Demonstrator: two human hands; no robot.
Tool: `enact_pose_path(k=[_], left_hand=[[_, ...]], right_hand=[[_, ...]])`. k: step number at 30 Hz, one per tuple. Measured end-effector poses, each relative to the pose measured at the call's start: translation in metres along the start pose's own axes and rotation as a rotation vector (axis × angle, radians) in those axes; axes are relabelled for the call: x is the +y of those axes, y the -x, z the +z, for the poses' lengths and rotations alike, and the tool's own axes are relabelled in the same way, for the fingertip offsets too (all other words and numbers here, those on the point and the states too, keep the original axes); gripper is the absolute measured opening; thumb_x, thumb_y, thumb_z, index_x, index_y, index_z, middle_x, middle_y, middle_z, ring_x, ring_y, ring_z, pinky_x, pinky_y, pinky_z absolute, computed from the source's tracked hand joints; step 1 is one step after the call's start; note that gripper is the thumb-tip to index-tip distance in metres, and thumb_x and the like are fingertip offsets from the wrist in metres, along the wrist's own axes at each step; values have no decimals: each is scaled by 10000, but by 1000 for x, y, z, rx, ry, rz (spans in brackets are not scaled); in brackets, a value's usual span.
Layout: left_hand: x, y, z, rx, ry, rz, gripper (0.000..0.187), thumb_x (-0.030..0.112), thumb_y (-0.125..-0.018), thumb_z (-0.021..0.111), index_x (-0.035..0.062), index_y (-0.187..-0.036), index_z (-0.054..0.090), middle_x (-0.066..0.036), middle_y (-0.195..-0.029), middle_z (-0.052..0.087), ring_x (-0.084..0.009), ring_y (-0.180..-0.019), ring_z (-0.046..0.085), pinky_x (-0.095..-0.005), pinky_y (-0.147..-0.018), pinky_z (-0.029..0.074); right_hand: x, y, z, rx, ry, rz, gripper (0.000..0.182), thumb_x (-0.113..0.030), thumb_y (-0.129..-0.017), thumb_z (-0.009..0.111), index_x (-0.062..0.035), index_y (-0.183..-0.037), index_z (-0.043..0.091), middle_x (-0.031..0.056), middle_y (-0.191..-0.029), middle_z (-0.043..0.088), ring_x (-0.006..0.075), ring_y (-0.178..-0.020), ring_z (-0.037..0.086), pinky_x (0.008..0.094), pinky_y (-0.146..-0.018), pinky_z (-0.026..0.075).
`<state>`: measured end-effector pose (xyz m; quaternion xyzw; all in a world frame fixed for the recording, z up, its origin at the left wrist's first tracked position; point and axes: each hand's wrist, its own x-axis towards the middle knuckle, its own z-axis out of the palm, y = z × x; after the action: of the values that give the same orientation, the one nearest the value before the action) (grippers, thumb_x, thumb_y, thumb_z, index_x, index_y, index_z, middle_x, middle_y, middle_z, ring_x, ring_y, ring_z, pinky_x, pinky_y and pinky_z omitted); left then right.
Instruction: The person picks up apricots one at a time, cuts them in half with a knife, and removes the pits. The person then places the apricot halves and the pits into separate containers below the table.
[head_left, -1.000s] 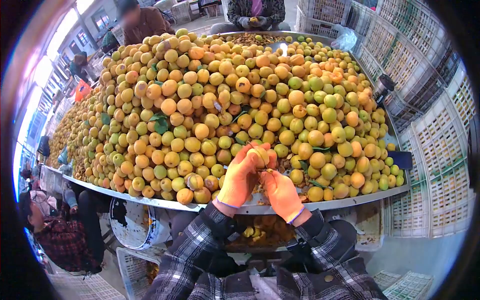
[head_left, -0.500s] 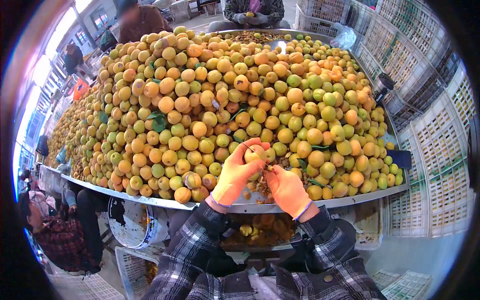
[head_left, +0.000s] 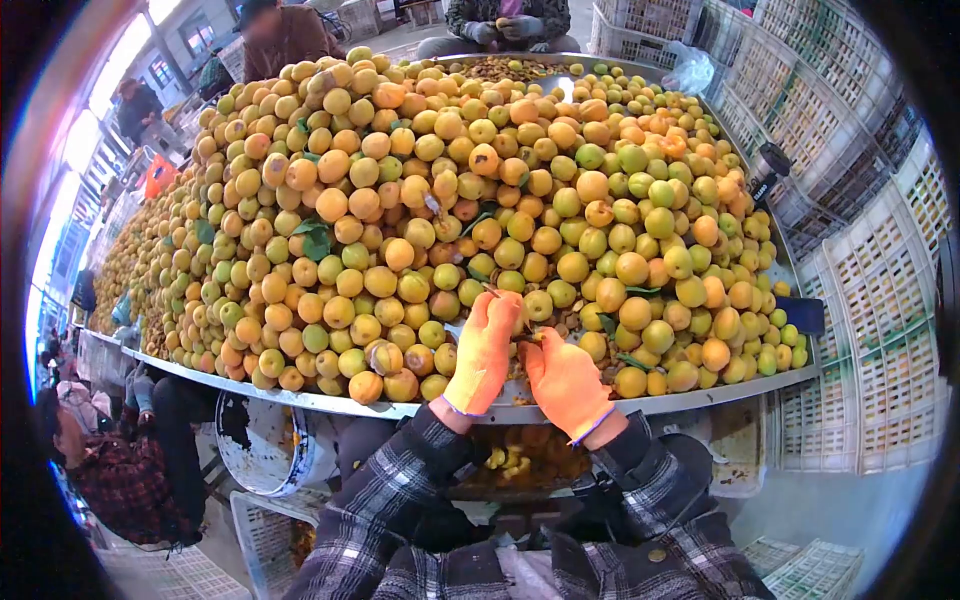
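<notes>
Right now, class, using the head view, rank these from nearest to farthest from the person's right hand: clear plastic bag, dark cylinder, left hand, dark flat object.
Starting from the right hand:
1. Left hand: immediately to its left.
2. Dark flat object: right edge, nearer end.
3. Dark cylinder: right edge, farther along.
4. Clear plastic bag: far right corner.

bright glare at left, curved fisheye edges fading black
</notes>
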<state>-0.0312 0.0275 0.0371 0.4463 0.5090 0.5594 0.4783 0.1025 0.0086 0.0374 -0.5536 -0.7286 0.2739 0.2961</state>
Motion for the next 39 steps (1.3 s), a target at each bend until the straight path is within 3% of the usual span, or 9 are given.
enact_pose_path(k=[7,9,10,12,19,22,24,34,39], left_hand=[[15,3,6,6,44,-124,298,214,-922,620,31,-1149,563,8,-929,576,-77,-839,505,-238,-754,437],[15,5,7,-11,56,-104,300,195,-916,629,30,-1157,562,7,-922,572,-74,-831,503,-236,-748,436],[16,6,8,-22,106,-99,309,169,-911,624,27,-1176,552,8,-923,569,-73,-834,500,-234,-750,436],[15,7,8,-34,156,-92,321,143,-907,619,24,-1195,542,8,-924,565,-71,-838,498,-232,-752,435],[19,10,5,-103,250,-36,393,75,-898,588,6,-1269,479,11,-951,554,-77,-852,493,-227,-764,430],[16,6,6,-87,257,-58,434,77,-893,594,7,-1299,459,9,-964,558,-78,-855,497,-224,-776,433],[13,4,7,-69,260,-87,462,79,-889,598,8,-1320,446,8,-973,561,-78,-862,502,-223,-790,438],[23,8,2,-23,-375,233,762,80,-852,640,83,-1501,241,-143,-1156,526,-205,-975,576,-337,-825,523],[16,6,-1,-35,-387,238,742,76,-849,639,68,-1481,250,-133,-1153,524,-203,-992,566,-323,-868,504]], right_hand=[[1,5,0,-44,-312,27,314,-268,-999,513,19,-916,612,284,-792,635,481,-807,613,543,-650,461],[6,8,8,-9,-399,-65,333,-242,-1025,443,33,-918,596,161,-630,572,296,-512,566,432,-499,438],[6,10,8,-7,-399,-64,333,-242,-1025,443,33,-918,596,161,-630,572,296,-512,566,432,-499,438],[3,12,7,-98,-528,84,387,-310,-1041,422,14,-913,589,66,-605,535,152,-447,497,353,-405,398],[-14,15,-8,-281,-836,349,430,-393,-1042,397,-31,-890,572,10,-579,484,90,-438,466,277,-340,363],[-7,11,-4,-241,-776,322,398,-368,-1030,445,-19,-884,568,74,-567,529,209,-426,511,347,-379,407],[0,6,2,90,-229,-86,304,-285,-992,517,-5,-920,611,224,-672,628,395,-596,630,502,-556,488],[-8,5,-17,37,75,26,216,-231,-940,571,-16,-928,579,238,-694,639,451,-705,644,545,-617,498],[8,4,-2,-32,-276,-46,333,-273,-995,512,28,-881,600,256,-698,623,471,-730,627,528,-609,470]])
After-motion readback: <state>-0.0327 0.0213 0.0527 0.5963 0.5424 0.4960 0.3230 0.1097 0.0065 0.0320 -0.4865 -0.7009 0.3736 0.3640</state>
